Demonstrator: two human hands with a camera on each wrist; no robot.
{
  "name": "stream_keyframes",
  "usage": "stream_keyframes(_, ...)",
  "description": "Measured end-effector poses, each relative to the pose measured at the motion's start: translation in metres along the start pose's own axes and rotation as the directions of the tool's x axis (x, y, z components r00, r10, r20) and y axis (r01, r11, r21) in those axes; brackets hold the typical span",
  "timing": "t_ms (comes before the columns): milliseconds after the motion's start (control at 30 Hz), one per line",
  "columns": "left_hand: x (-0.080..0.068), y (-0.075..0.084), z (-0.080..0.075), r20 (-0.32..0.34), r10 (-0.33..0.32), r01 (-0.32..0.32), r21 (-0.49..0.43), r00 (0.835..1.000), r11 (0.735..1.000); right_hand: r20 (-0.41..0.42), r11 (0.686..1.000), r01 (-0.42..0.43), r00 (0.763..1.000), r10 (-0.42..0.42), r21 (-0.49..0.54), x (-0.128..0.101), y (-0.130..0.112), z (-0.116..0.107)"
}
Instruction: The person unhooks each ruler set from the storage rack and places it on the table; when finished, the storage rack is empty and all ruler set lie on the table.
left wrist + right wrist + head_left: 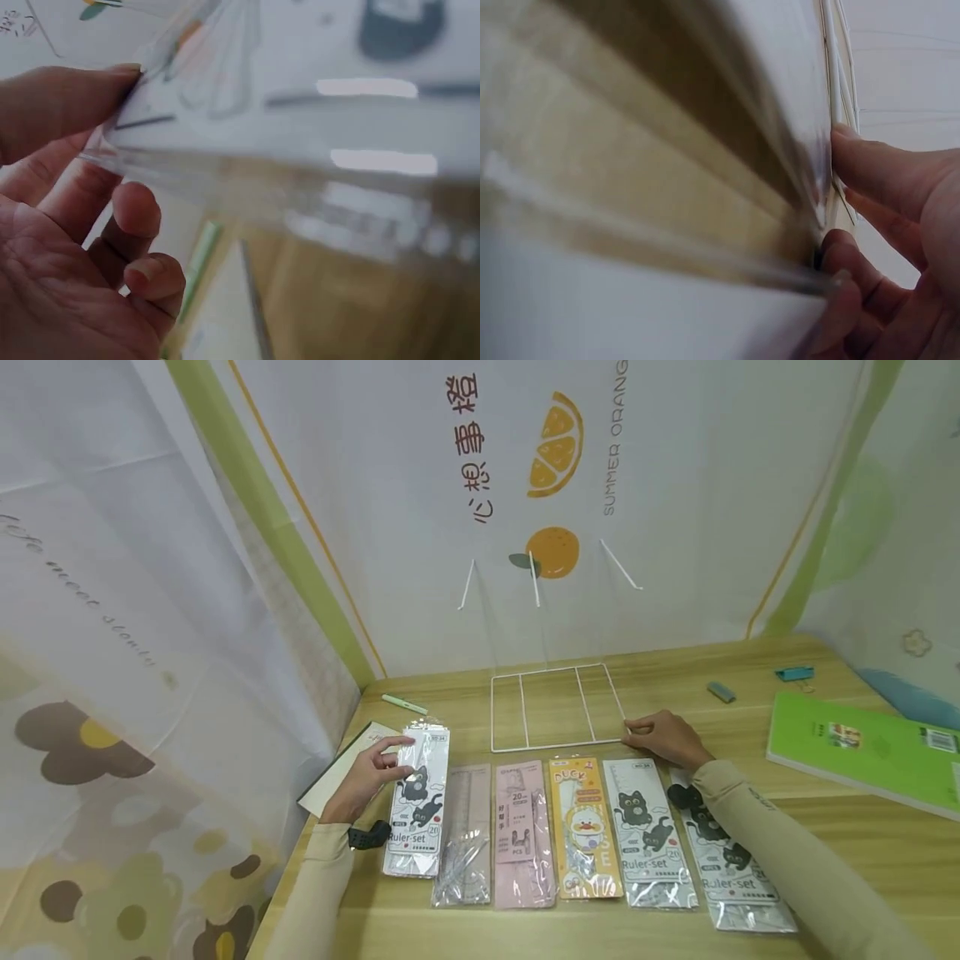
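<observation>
My left hand [366,781] pinches the left edge of a white cat-print ruler-set pack [420,839] in clear plastic. In the left wrist view, the thumb and fingers [56,105] meet at the edge of that pack [247,135]. At the front right corner of a white wire rack [507,749], my right hand [667,739] grips the frame between thumb and fingers. The right wrist view shows the thumb against the white wire [834,82]; blurred plastic hides part of the fingers.
Beside the held pack lie a beige pack [467,827], a pink pack [525,818], a yellow duck pack [585,827] and two cat ruler-set packs [648,827]. Thin white prongs [535,581] stand behind the rack. A green book [885,743], clips [793,673], notebook [330,781] and pen [405,703] lie around.
</observation>
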State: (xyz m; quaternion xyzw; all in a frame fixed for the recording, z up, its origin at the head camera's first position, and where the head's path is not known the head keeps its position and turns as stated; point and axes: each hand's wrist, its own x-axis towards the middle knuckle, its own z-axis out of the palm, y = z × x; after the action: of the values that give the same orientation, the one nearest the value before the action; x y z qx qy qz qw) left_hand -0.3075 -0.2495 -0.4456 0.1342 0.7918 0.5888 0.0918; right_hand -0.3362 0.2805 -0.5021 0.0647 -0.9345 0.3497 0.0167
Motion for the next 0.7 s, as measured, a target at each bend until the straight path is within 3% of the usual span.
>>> stream_keyframes(133, -0.014, -0.015, 0.001, 0.032, -0.082, 0.081, 0.037, 0.996, 0.996, -0.010, 1.000, 0.004, 1.000, -0.004, -0.022, -0.004, -0.002, -0.005)
stream_keyframes(333, -0.022, -0.024, 0.003, 0.100, -0.135, 0.127, 0.081, 0.986, 0.989, -0.004, 0.999, -0.008, 1.000, 0.008, -0.031, -0.005, -0.001, -0.010)
stream_keyframes(500, -0.021, -0.023, 0.009, 0.074, -0.179, 0.165, 0.172, 0.981, 0.971, 0.008, 0.999, -0.023, 1.000, 0.023, -0.023, -0.007, 0.000, -0.012)
stream_keyframes(700, -0.022, -0.018, 0.012, 0.003, -0.174, 0.163, 0.331, 0.985, 0.929, 0.017, 0.999, -0.041, 0.999, 0.042, -0.031, -0.009, -0.003, -0.013)
